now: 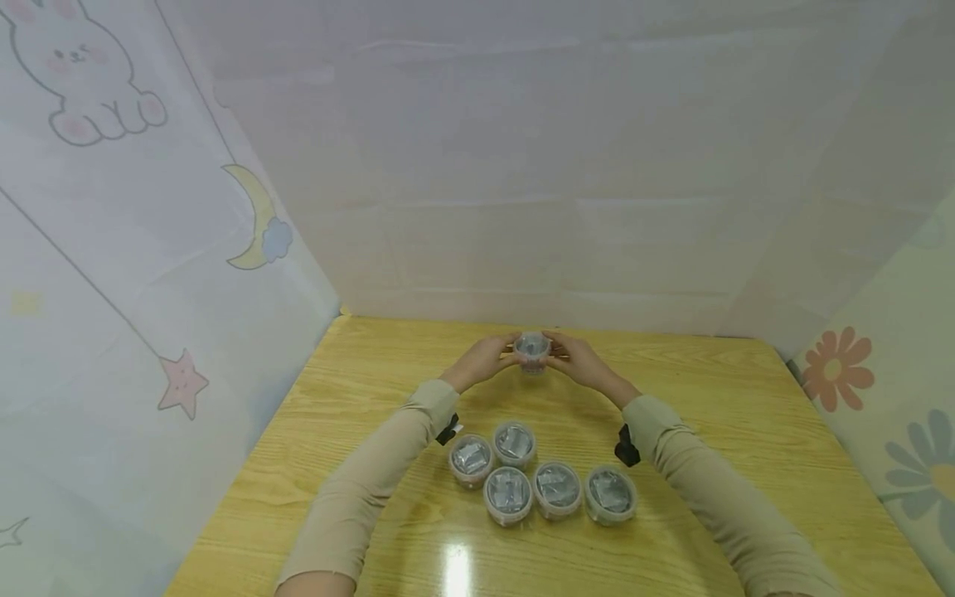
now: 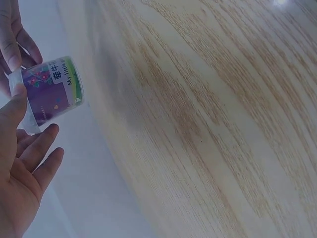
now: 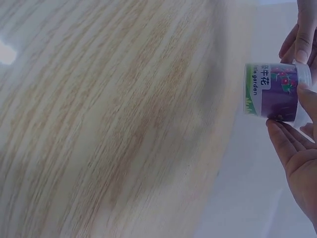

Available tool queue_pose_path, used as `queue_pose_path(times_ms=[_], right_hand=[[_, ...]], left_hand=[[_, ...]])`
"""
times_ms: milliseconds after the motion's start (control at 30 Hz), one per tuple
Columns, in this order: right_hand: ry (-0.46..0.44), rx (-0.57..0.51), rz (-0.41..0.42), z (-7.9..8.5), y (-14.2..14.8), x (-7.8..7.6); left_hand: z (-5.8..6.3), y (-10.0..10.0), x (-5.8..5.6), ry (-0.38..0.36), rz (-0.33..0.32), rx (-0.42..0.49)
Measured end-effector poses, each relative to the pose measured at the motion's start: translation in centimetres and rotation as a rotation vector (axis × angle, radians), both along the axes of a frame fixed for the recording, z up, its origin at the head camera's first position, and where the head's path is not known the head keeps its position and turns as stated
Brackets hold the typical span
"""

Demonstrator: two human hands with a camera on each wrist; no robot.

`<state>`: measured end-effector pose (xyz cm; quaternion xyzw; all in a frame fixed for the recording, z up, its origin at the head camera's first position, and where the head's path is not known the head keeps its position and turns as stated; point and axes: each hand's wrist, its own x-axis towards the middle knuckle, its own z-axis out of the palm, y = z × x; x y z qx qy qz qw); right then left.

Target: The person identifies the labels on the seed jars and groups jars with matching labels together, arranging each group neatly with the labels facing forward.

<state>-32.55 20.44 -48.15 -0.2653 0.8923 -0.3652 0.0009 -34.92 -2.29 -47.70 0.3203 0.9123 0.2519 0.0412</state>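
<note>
Between the two hands, off the tabletop near the far edge, is a small round plastic cup with a pale rim. Its purple label with "My little" lettering, red flowers and a green band shows in both wrist views. My left hand pinches the cup from the left, thumb at the rim in the left wrist view. From the other side my right hand grips it, with its thumb at the rim and fingers by the cup wall. A grey packet shows at the cup's top in the head view.
Several similar cups stand grouped on the wooden table between the forearms, among them a leftmost cup and a rightmost cup. A pale sheet wall rises behind the table, with decorated walls on both sides.
</note>
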Motion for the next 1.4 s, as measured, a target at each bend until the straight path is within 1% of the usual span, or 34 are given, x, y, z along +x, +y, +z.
queue_pose_path(times_ms=[200,467,700,867,1133,1400], right_hand=[[-0.009,-0.005,-0.004,-0.4,-0.1,-0.2],[-0.014,0.028,-0.01,-0.9,-0.6,-0.5],[-0.007,0.032,-0.012,-1.3,-0.9,-0.7],[-0.013,0.037,-0.029,-1.6,-1.0,-0.9],[-0.029,0.039,-0.028,-2.1,-1.1,-1.3],[-0.029,0.04,-0.024,-2.1,-1.1,-1.5]], left_hand=[[-0.3,0.1,-0.2,0.019,-0.007,-0.014],[-1.1,0.0,-0.5,0.054,-0.01,-0.034],[-1.3,-0.1,-0.6,0.035,-0.002,-0.046],[-1.7,0.0,-1.0,0.043,0.01,-0.055],[-2.2,0.0,-1.4,0.044,0.0,-0.093],[-2.9,0.0,-2.0,0.079,-0.004,-0.084]])
